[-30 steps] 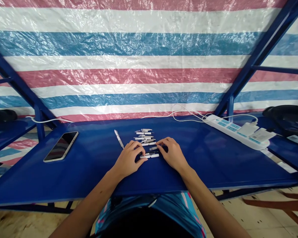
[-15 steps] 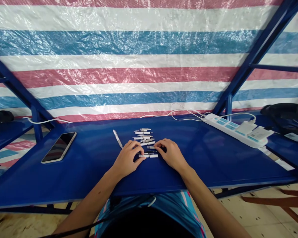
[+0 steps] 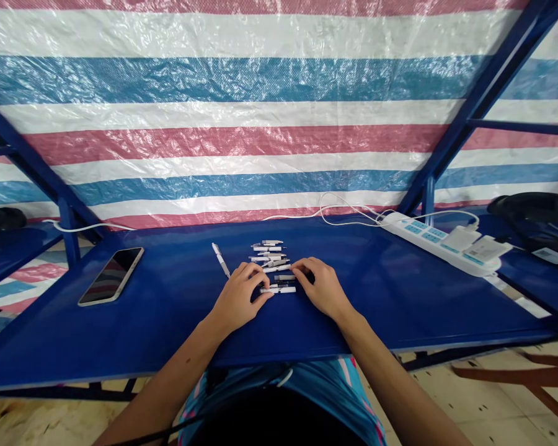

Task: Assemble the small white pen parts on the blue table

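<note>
Evidently pens: small white plastic pen parts (image 3: 270, 255) rowed mid blue table (image 3: 400, 291).
Left hand (image 3: 238, 297): fingers curled, tips touching nearest white pen barrel (image 3: 279, 290).
Right hand (image 3: 323, 287): pinching a dark piece (image 3: 284, 277), grip partly hidden.
Handling: probably light, stiff, rolls easily; take mid-barrel.

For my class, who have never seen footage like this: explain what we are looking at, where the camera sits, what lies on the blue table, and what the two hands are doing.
There is no machine here: a person works with bare hands, and the one camera is worn on their head, looking forward and down.

On the blue table lie a row of small white pen-like pieces, one single white pen to their left, a phone further left and a white power strip on the right.

The left hand and the right hand rest at the near end of the row, fingertips touching the nearest pieces. Whether either actually grips a piece is too small to tell.
</note>
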Tool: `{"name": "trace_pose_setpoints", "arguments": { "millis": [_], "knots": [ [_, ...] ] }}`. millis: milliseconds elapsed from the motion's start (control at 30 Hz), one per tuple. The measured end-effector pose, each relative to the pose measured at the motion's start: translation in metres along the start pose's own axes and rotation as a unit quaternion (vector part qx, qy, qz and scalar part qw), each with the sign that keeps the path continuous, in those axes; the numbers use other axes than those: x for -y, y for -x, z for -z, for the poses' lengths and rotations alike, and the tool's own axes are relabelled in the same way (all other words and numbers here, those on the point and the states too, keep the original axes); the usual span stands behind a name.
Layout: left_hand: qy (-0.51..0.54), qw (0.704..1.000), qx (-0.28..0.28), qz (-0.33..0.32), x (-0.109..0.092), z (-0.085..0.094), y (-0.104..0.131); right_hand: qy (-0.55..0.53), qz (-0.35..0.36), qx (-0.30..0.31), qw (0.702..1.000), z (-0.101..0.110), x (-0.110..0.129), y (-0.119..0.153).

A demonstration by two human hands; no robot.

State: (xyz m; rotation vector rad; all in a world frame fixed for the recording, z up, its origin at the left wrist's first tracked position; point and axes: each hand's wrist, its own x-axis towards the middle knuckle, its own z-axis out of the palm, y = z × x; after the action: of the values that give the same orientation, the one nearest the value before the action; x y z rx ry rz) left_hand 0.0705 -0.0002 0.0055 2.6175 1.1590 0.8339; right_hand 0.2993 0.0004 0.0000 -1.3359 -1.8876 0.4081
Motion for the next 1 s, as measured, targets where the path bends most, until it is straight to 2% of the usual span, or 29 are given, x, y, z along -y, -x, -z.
{"name": "trace_pose_setpoints", "arguments": {
  "millis": [333,600,767,833,900,1000],
  "knots": [
    [-0.008,1.000,-0.003,0.010,0.001,-0.001,-0.001,0.016,-0.028,-0.016,0.999,0.000,-0.002,-0.002],
    [-0.007,1.000,-0.002,0.009,0.002,-0.001,-0.001,0.010,-0.017,0.001,1.000,0.001,-0.002,0.000],
    [0.018,0.999,-0.029,-0.002,-0.003,-0.001,-0.002,-0.015,0.002,-0.025,1.000,-0.001,-0.001,0.000],
    [0.053,0.996,-0.066,-0.006,-0.007,0.004,-0.001,-0.043,0.013,-0.057,0.997,0.002,0.003,0.000],
    [0.089,0.990,-0.111,0.007,-0.008,0.017,0.002,-0.073,0.023,-0.103,0.992,0.013,0.011,0.002],
    [0.119,0.976,-0.171,0.069,0.000,0.052,0.018,-0.105,0.034,-0.193,0.975,0.047,0.019,0.013]
  ]
}}
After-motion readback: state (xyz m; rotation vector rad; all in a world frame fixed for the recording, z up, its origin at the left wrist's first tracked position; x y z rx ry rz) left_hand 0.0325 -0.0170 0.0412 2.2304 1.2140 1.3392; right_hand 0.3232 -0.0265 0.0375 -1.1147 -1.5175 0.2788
